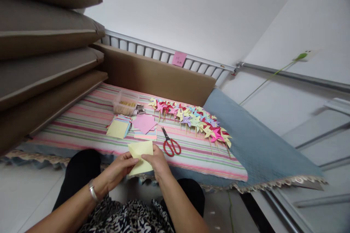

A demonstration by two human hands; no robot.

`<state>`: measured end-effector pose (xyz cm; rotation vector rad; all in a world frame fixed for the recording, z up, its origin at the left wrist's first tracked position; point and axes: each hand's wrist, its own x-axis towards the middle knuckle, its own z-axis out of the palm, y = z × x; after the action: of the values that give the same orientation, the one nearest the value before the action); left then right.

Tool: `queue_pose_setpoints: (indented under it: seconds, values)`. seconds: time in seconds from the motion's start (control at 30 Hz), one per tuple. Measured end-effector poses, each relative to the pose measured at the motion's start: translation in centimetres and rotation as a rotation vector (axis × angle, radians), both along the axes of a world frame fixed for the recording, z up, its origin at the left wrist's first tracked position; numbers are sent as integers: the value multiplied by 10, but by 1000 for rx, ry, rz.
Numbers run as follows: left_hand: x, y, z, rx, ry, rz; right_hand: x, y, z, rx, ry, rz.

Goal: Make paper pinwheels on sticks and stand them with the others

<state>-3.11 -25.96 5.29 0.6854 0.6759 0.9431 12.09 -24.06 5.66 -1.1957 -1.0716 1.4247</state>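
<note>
1 yellow paper sheet (141, 167) between hands, near front edge of striped cloth (82, 127). Clamped at left side by left hand (120, 168), at right side by right hand (159, 162), with 2 thumbs (133, 161) on top. Just beyond: pink paper (144, 123); farther left, stack of coloured squares (117, 129). To right: red-handled scissors (166, 137), then cluster of pinwheels (195, 121). Behind stack: clear box (116, 102) of sticks (124, 109).

This is looking like a home: a radiator (140, 49) is lining the wall (191, 11), cushions (49, 18) are lying stacked, and a striped cloth (82, 123) is covering part of a frilled spread (254, 142).
</note>
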Motion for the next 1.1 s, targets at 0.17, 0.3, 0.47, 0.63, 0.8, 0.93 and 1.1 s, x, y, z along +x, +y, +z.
queue_pose_setpoints:
  seconds: [0.17,0.3,0.47,0.63,0.8,0.93,1.1]
  values:
    - [11,2,-4,-38,59,142,-8,-2,-1,8,18,-60]
    - [12,3,-4,-68,125,209,-13,-1,0,8,21,-72]
    - [7,4,0,-78,188,234,-9,-8,-1,42,-21,-38]
    - [-2,8,5,-105,223,296,16,-33,-6,493,-500,-95]
    - [0,9,4,-94,234,299,29,-54,-5,826,-828,17]
    - [4,8,2,-64,230,272,24,-50,-1,886,-883,10]
    - [2,6,-3,-15,287,257,19,-40,6,876,-843,0]
